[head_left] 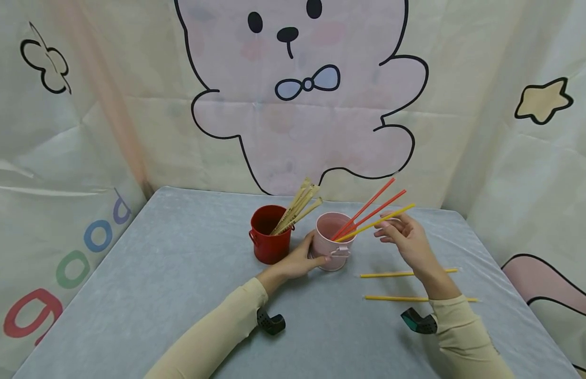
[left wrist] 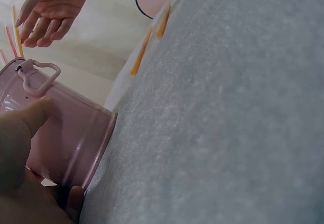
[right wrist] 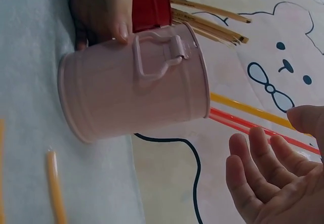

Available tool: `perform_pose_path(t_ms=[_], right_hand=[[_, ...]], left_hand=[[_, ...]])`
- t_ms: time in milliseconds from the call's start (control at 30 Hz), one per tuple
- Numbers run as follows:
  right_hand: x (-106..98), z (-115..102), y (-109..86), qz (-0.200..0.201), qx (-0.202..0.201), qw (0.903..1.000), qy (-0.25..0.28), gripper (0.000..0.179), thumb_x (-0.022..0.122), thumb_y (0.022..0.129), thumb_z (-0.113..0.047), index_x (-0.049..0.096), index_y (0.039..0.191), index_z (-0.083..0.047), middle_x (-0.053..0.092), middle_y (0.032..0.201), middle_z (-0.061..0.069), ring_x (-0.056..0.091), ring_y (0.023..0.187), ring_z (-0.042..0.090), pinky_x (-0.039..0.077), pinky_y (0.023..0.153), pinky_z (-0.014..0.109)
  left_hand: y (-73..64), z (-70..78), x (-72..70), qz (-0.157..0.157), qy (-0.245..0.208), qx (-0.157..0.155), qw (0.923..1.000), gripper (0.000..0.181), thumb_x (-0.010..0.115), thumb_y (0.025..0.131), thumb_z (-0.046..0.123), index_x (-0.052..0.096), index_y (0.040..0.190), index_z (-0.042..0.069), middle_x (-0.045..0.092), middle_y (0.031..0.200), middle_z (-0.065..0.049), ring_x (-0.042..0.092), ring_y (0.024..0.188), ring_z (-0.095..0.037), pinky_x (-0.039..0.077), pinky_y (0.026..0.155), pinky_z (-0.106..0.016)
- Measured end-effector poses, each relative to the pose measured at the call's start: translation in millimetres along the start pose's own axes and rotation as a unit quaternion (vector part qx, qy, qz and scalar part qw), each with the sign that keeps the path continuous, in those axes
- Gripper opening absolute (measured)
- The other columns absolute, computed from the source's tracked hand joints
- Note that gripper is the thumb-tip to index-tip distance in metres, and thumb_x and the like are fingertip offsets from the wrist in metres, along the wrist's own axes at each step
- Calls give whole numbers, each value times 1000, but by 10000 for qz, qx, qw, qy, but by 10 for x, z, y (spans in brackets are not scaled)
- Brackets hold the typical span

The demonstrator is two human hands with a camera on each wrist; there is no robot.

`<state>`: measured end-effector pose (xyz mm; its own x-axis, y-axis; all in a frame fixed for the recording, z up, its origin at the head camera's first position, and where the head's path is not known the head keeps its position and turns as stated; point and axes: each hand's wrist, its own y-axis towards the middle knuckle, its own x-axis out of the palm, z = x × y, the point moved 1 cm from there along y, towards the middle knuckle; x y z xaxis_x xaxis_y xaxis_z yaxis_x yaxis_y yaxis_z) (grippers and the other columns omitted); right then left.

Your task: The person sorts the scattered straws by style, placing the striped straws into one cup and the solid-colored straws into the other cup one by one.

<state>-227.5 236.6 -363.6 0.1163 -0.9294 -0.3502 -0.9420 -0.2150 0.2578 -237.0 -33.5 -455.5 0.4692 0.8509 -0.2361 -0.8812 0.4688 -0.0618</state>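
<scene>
My left hand (head_left: pixel 295 259) grips the small pink metal bucket (head_left: pixel 332 257) from its left side, thumb across the front near the wire handle (left wrist: pixel 43 77). Two red straws (head_left: pixel 374 209) and a yellow straw (head_left: pixel 369 226) lean to the right out of it. Beside the upper part of the yellow straw is my right hand (head_left: pixel 407 239), its fingers loosely spread; the right wrist view shows the thumb close to that straw and no clear pinch. Two more yellow straws, a farther one (head_left: pixel 385 275) and a nearer one (head_left: pixel 392 298), lie on the table below my right hand.
A red bucket (head_left: pixel 270 247) holding several tan sticks (head_left: pixel 297 208) with dark print stands just left of the pink one. The table has a grey-blue cloth (head_left: pixel 179 295). Printed curtains (head_left: pixel 155 126) hang behind and at both sides.
</scene>
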Motion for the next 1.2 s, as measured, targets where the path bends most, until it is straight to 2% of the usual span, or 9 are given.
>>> perform_pose_path(t_ms=[100,267,400,567,700,833,900,1100,1200], right_hand=[[-47,-6,8,-126,48,9999,13,25,54,105,-19,54,122,0,71,100,-21,72,89,3,58,79,18],[-95,-12,32,-433,238,9987,101,16,53,106,-19,51,122,-17,73,99,-18,73,90,6,59,81,21],[-159,-9,-6,-914,454,9938,-448,27,52,106,-23,49,127,-6,71,103,-15,71,95,7,58,84,21],[-287,70,-107,-1473,364,9840,-935,34,53,106,-21,53,132,1,69,115,-1,68,101,4,57,86,20],[-367,200,-156,-1688,210,9820,-822,34,57,103,-13,53,133,2,69,118,-6,67,104,0,57,87,20],[-437,319,-169,-1726,132,9828,-650,35,61,100,-8,53,133,5,69,117,-13,67,106,-2,57,86,20],[-450,368,-163,-1777,173,9815,-687,36,62,100,-9,54,132,5,69,119,-7,66,106,-2,57,86,19],[-470,503,-172,-2115,421,9708,-1053,36,63,100,-12,58,130,7,63,127,27,65,108,7,55,87,19],[-493,571,-183,-2272,478,9655,-1180,35,63,99,-11,59,129,8,62,121,28,62,103,9,53,84,20]], left_hand=[[5,4,-5,15,-3,-9,10000,85,67,98,30,12,162,16,21,169,-8,20,156,-26,17,128,-53],[8,13,-2,49,42,-11,10000,86,66,98,30,12,162,16,21,169,-9,20,156,-27,18,127,-53],[23,-5,18,6,70,-17,10000,86,67,97,31,12,162,17,22,168,-7,21,156,-26,20,127,-52],[19,-19,29,11,-8,-105,9999,86,68,96,32,13,162,20,24,167,-5,23,155,-25,23,126,-52],[5,-19,11,35,-126,-101,9999,87,69,96,32,14,162,21,25,166,-4,24,153,-24,24,126,-52],[9,-10,8,35,-49,-21,10000,85,68,96,31,14,162,19,25,166,-5,23,154,-24,22,127,-51],[2,-10,2,53,-23,-28,10000,85,68,96,31,15,162,19,25,166,-5,23,154,-24,21,127,-51],[0,-31,8,60,0,-11,10000,86,68,97,31,13,162,18,21,168,-6,19,157,-24,17,128,-53],[18,-31,18,13,37,25,10000,87,68,97,32,12,162,18,19,169,-5,16,158,-23,16,128,-51]])
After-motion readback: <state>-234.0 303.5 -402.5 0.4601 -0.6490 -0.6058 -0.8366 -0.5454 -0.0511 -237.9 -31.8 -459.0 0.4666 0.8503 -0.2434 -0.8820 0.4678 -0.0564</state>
